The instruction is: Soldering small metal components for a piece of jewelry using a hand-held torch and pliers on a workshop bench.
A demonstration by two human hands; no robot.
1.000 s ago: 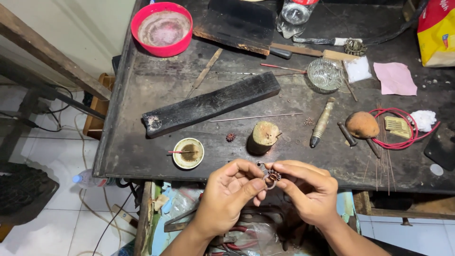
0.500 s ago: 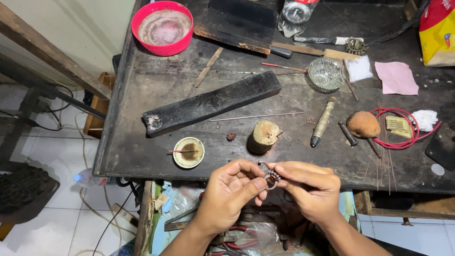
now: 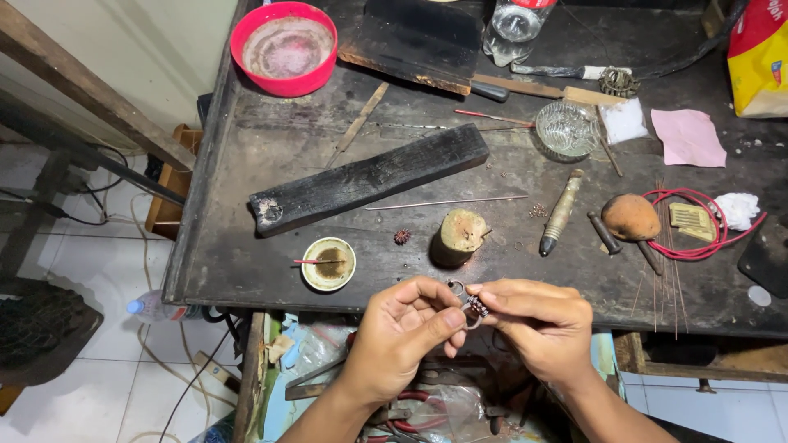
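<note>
Both of my hands meet at the front edge of a dark workbench (image 3: 246, 246). My left hand (image 3: 404, 332) and my right hand (image 3: 542, 324) pinch a small metal ring piece with a dark bead (image 3: 472, 305) between their fingertips. A small loop of it sticks up above my left thumb. Just beyond my hands stands a short wooden stump (image 3: 458, 236), with a small spiky brown bead (image 3: 402, 237) beside it. A small round dish with a red-handled stick (image 3: 328, 264) sits to the left.
A charred black block (image 3: 369, 176) lies across the bench with a thin metal rod (image 3: 447, 202) below it. A red bowl (image 3: 284, 47), a glass dish (image 3: 566, 130), a pink cloth (image 3: 688, 137), a metal-tipped tool (image 3: 561, 212), a brown rounded lump (image 3: 630, 216) and red wire (image 3: 698, 246) lie around.
My hands stay together on the small ring piece, with only slight finger movement. Nothing on the bench has moved.
</note>
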